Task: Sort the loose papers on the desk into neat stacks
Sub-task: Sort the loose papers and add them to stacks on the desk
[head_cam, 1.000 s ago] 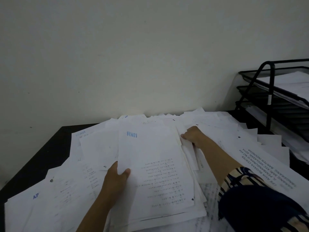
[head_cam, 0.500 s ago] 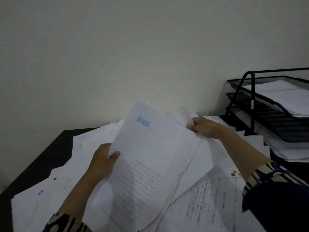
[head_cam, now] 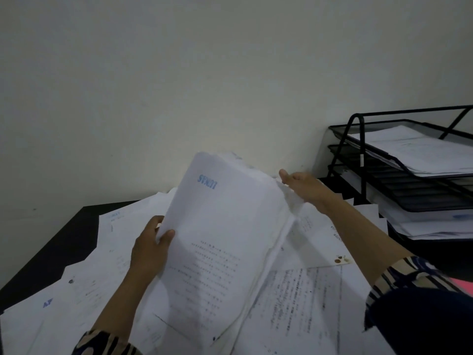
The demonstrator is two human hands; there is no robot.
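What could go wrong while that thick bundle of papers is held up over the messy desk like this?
The bundle is gripped only at its edges by the left hand and right hand, and its ragged right edge looks uneven, so sheets might slip out. Any that fall would mix back into the loose papers underneath. Swinging it right might bump the black tray rack.

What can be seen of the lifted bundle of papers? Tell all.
The bundle of papers is a thick sheaf of white sheets with uneven edges, tilted up off the desk. Its top sheet bears an upside-down blue stamp and faint lines of print. The left hand grips its left edge, thumb on top; the right hand holds its far right corner.
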